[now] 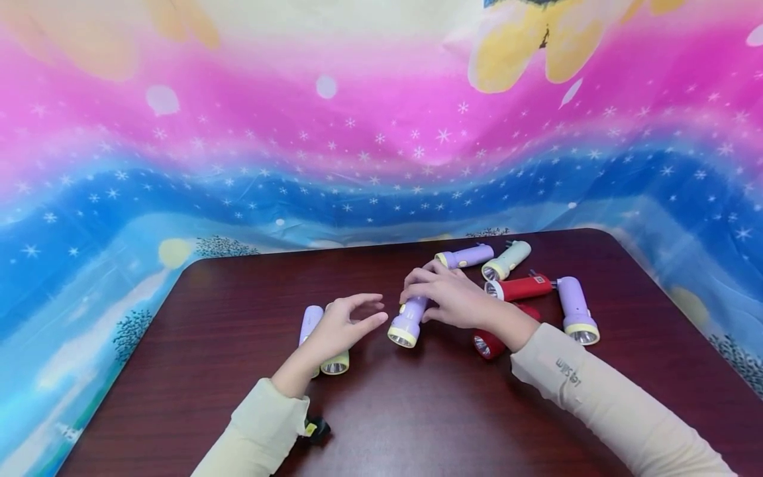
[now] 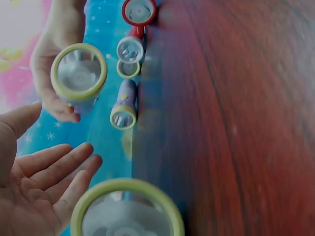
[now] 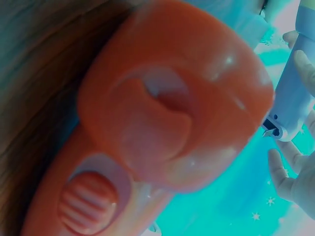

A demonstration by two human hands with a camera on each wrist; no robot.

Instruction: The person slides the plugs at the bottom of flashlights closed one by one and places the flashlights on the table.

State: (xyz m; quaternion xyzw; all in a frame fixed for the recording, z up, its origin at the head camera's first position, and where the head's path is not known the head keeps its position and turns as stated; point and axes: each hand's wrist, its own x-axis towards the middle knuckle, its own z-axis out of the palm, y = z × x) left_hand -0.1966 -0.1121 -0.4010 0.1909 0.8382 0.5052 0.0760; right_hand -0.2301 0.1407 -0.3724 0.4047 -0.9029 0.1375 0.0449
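My right hand [image 1: 450, 297] grips a lilac flashlight [image 1: 406, 324] with a pale yellow rim, lens end tilted down toward me. To its left, my left hand [image 1: 342, 324] is held with fingers extended and thumb apart, a small gap from that flashlight. In the left wrist view the left palm [image 2: 39, 191] is bare. Beneath the left hand lie a lilac flashlight [image 1: 310, 322] and a second yellow-rimmed one [image 1: 336, 364], both partly hidden. A red flashlight [image 3: 167, 98] fills much of the right wrist view, close under the right wrist.
Right of the right hand lie another lilac flashlight [image 1: 471, 256], a pale green one [image 1: 508, 260], a red one [image 1: 527, 287], and a lilac one [image 1: 575, 305] near the right edge. The dark wooden table [image 1: 405, 411] meets a patterned curtain [image 1: 357, 152] at its back and sides.
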